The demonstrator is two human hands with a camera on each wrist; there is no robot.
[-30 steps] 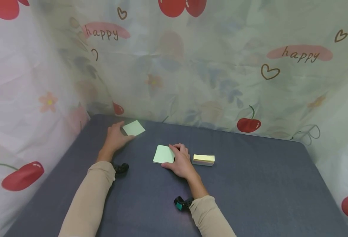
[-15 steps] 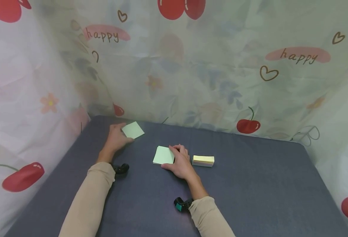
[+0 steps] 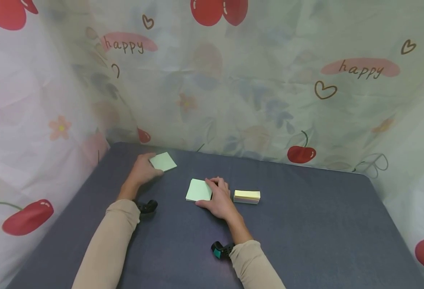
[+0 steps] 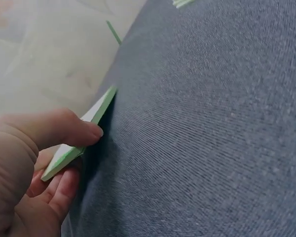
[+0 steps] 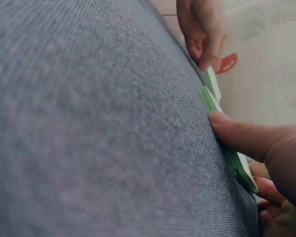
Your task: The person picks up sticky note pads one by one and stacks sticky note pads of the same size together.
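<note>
Near the table's back left, my left hand (image 3: 142, 170) grips a thin pale green sticky note pad (image 3: 163, 161) by its edges. In the left wrist view, the thumb (image 4: 86, 133) presses the pad's near edge, with fingers behind it and a dark shadow beneath. Toward the middle, my right hand (image 3: 218, 199) holds a second pale green sticky note pad (image 3: 198, 190) between thumb and fingers. This pad lies on or very close to the cloth; its layers look slightly uneven. Just right of that hand sits a small block of yellow-topped paper slips (image 3: 246, 196).
A dark grey-blue cloth covers the table (image 3: 306, 224). White curtains (image 3: 212, 92) printed with cherries, hearts and "happy" hang behind the table and at both sides. Each wrist carries a black strap device (image 3: 222, 250).
The left hand and its pad have come slightly nearer, down in the head view. The right hand and its pad have hardly moved. The head view has tilted a little.
</note>
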